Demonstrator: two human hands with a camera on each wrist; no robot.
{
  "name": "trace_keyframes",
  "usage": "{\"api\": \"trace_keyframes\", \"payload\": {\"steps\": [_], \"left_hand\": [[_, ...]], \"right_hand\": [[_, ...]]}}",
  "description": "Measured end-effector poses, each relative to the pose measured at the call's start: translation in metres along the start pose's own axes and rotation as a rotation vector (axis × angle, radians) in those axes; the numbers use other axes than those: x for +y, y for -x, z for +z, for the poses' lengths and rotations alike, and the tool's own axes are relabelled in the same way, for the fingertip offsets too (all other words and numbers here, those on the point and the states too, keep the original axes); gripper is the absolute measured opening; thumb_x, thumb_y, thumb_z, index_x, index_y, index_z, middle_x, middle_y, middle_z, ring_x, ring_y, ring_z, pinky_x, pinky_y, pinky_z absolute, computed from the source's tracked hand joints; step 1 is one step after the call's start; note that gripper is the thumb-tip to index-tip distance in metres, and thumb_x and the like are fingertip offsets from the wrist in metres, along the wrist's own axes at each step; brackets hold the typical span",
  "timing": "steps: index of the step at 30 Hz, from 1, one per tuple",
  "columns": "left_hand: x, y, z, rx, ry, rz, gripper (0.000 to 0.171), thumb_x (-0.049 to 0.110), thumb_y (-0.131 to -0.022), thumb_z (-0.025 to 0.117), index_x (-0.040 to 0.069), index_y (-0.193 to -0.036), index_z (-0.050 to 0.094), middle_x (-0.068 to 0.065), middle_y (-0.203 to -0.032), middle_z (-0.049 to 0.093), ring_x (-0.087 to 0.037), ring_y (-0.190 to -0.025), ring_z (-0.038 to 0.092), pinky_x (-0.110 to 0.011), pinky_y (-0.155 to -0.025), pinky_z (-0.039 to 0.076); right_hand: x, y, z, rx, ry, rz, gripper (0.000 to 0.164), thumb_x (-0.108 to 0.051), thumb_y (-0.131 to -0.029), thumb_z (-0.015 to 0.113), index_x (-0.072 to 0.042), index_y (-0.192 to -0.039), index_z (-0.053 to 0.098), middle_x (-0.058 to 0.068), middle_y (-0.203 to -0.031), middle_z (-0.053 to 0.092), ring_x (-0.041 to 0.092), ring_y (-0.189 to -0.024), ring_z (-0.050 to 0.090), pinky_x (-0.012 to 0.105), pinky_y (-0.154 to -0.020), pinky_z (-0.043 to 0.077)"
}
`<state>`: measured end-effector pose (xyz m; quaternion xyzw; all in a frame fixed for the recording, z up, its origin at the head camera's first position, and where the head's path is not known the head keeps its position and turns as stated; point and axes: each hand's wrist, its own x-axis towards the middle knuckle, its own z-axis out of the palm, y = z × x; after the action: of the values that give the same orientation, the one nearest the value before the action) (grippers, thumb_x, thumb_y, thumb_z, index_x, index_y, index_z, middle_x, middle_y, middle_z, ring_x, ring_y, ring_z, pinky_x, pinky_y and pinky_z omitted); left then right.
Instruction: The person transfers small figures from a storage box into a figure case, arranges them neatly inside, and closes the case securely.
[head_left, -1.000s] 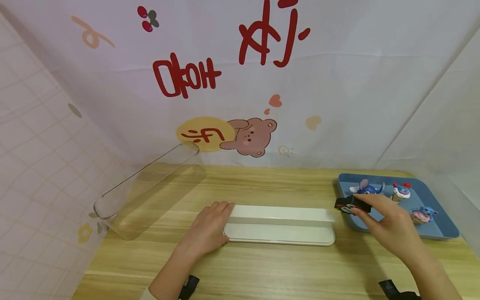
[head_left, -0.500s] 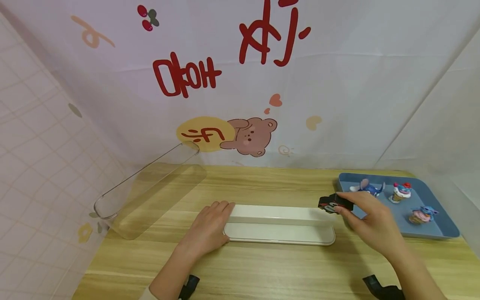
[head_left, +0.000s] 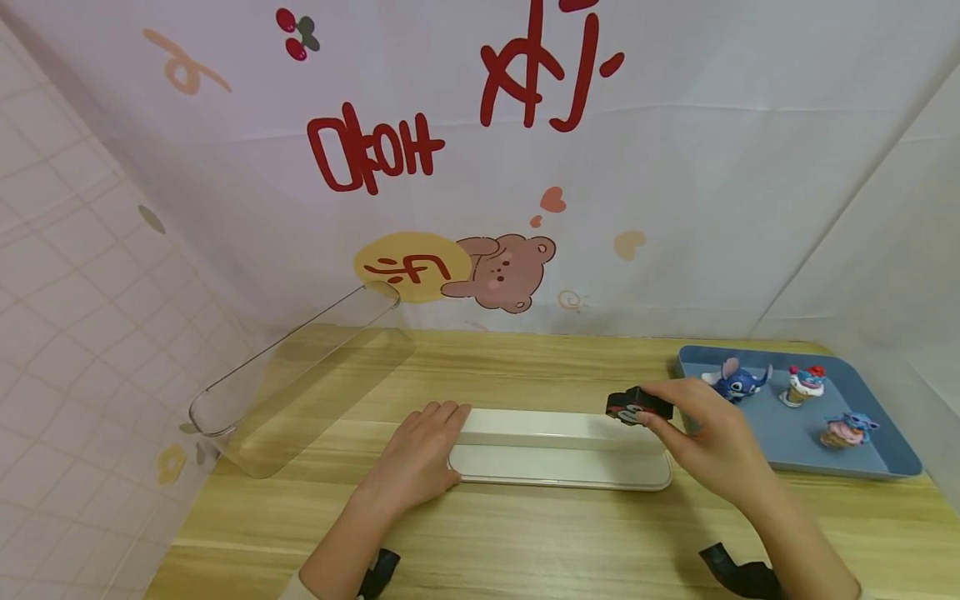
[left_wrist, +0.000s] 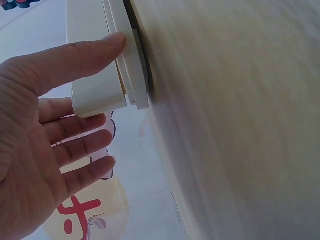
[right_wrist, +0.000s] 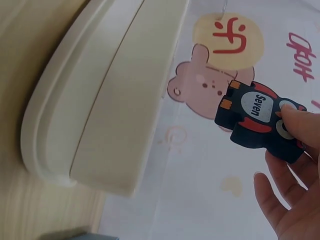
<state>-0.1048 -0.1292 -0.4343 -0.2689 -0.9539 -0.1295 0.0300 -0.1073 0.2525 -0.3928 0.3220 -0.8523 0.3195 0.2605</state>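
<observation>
In the head view, a white two-step display base (head_left: pixel 558 467) lies on the wooden table. My left hand (head_left: pixel 418 454) holds its left end. In the left wrist view, the thumb (left_wrist: pixel 95 55) lies on the front edge, with the fingers behind the base. My right hand (head_left: pixel 708 437) pinches a small black owl figure (right_wrist: pixel 257 112) between thumb and fingers. It has red wings, orange feet and the word "Seven" on a pale belly. In the head view, the owl figure (head_left: pixel 636 406) is held above the right end of the base's upper step.
At the right, a blue tray (head_left: pixel 795 462) holds a blue Stitch figure (head_left: pixel 738 382) and two ice-cream-cone figures, one with red on top (head_left: pixel 804 385), one pink and blue (head_left: pixel 847 430). A clear plastic cover (head_left: pixel 300 392) leans at the left wall. A printed cloth (head_left: pixel 675 167) hangs behind.
My right hand has carried the owl figure left, from beside the blue tray to above the base's right end. My left hand has stayed on the base.
</observation>
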Motion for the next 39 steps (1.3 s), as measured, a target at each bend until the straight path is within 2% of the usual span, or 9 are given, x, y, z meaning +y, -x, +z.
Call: {"api": "trace_keyframes", "payload": {"steps": [3,11,17,21,27,33,39], "left_hand": [[0.000,0.000,0.000,-0.002,0.001,0.000,0.093,0.016,-0.065,0.101,-0.002,-0.144,0.056,-0.013,-0.134,0.063,-0.030,-0.120,0.058,-0.050,-0.099,0.052],[0.000,0.000,0.000,-0.002,0.005,0.000,0.092,0.016,-0.066,0.100,-0.002,-0.144,0.056,-0.013,-0.134,0.063,-0.030,-0.121,0.059,-0.050,-0.099,0.052],[-0.001,0.000,-0.001,0.007,0.007,0.008,0.091,0.016,-0.066,0.100,-0.002,-0.144,0.056,-0.013,-0.134,0.063,-0.031,-0.120,0.059,-0.050,-0.098,0.052],[-0.001,0.001,0.000,0.007,-0.005,0.019,0.091,0.017,-0.066,0.101,-0.002,-0.143,0.056,-0.012,-0.134,0.063,-0.030,-0.120,0.059,-0.049,-0.097,0.052],[0.000,0.000,0.000,0.014,-0.017,0.028,0.092,0.017,-0.066,0.101,-0.002,-0.143,0.056,-0.012,-0.134,0.063,-0.029,-0.120,0.059,-0.048,-0.096,0.053],[0.000,0.000,0.001,0.020,-0.016,0.031,0.091,0.017,-0.065,0.101,-0.002,-0.143,0.056,-0.012,-0.133,0.063,-0.030,-0.119,0.059,-0.048,-0.095,0.053],[-0.001,0.000,0.001,0.020,-0.025,0.033,0.091,0.017,-0.065,0.101,-0.002,-0.143,0.057,-0.012,-0.133,0.063,-0.030,-0.119,0.059,-0.048,-0.095,0.053]], "right_hand": [[-0.003,-0.002,0.007,-0.005,-0.040,-0.009,0.045,-0.045,-0.101,0.066,-0.007,-0.121,0.076,0.001,-0.109,0.074,0.009,-0.099,0.064,0.012,-0.086,0.047],[-0.014,-0.006,0.027,-0.020,-0.063,-0.040,0.044,-0.046,-0.103,0.063,-0.008,-0.123,0.075,0.000,-0.110,0.075,0.016,-0.100,0.067,0.013,-0.091,0.048],[-0.021,-0.013,0.040,-0.025,-0.106,-0.066,0.045,-0.047,-0.104,0.061,-0.007,-0.120,0.076,0.002,-0.109,0.075,0.019,-0.098,0.068,0.015,-0.092,0.048],[-0.025,-0.016,0.047,-0.042,-0.093,-0.071,0.044,-0.047,-0.102,0.064,-0.009,-0.118,0.077,0.001,-0.109,0.076,0.019,-0.098,0.068,0.018,-0.091,0.049],[-0.029,-0.018,0.055,-0.083,-0.114,-0.069,0.030,-0.023,-0.093,0.083,-0.010,-0.119,0.077,0.000,-0.113,0.075,0.019,-0.102,0.068,0.018,-0.093,0.049],[-0.033,-0.021,0.065,-0.097,-0.140,-0.089,0.047,0.002,-0.076,0.090,-0.009,-0.119,0.076,0.001,-0.114,0.072,0.018,-0.101,0.068,0.016,-0.091,0.051],[-0.035,-0.023,0.076,-0.112,-0.172,-0.109,0.050,0.008,-0.072,0.090,-0.006,-0.118,0.076,0.003,-0.112,0.069,0.016,-0.096,0.068,0.022,-0.077,0.055]]}}
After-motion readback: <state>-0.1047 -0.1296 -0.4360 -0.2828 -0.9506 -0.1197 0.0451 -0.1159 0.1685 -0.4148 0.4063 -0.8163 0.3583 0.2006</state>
